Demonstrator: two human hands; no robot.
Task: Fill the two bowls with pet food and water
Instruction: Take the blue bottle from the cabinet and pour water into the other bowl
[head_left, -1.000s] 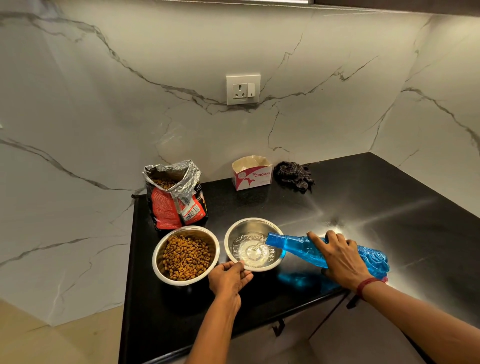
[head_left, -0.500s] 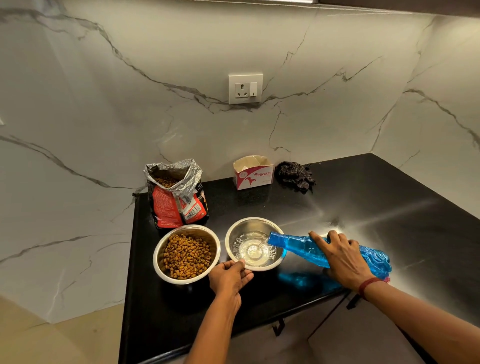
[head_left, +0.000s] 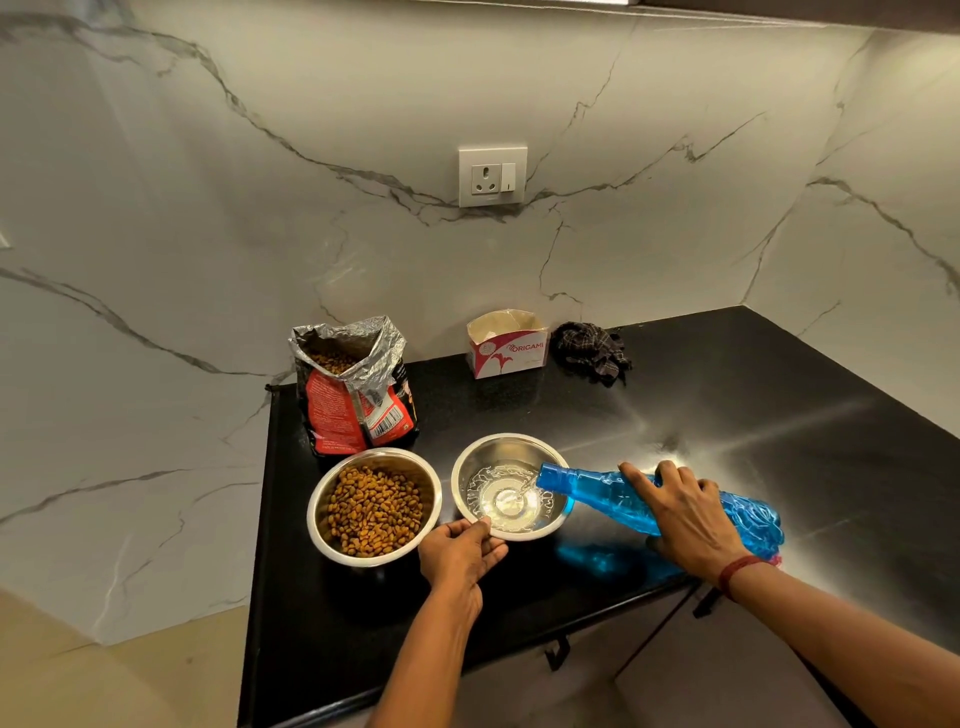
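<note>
Still pouring: my right hand (head_left: 687, 522) fingers stay curled round the tilted blue plastic bottle (head_left: 589, 489) over the round steel bowl (head_left: 508, 438) on the black table (head_left: 753, 410); my left hand (head_left: 459, 557) fingers pinch its rim.

Warm, slightly yellow light falls from above. It lights the marble wall (head_left: 363, 156) evenly, and the wall dims toward the lower left corner. The black counter (head_left: 779, 415) throws back long white streaks of glare that meet in a hot spot just behind the blue bottle (head_left: 597, 491). Light passing through the bottle lays a blue patch on the counter in front of it. The water bowl (head_left: 498, 451) glints along its rim, and a dark shadow sits under the food bowl (head_left: 384, 457). The centre is sharp. Straight lines bow toward the edges, and the corners look soft.
</note>
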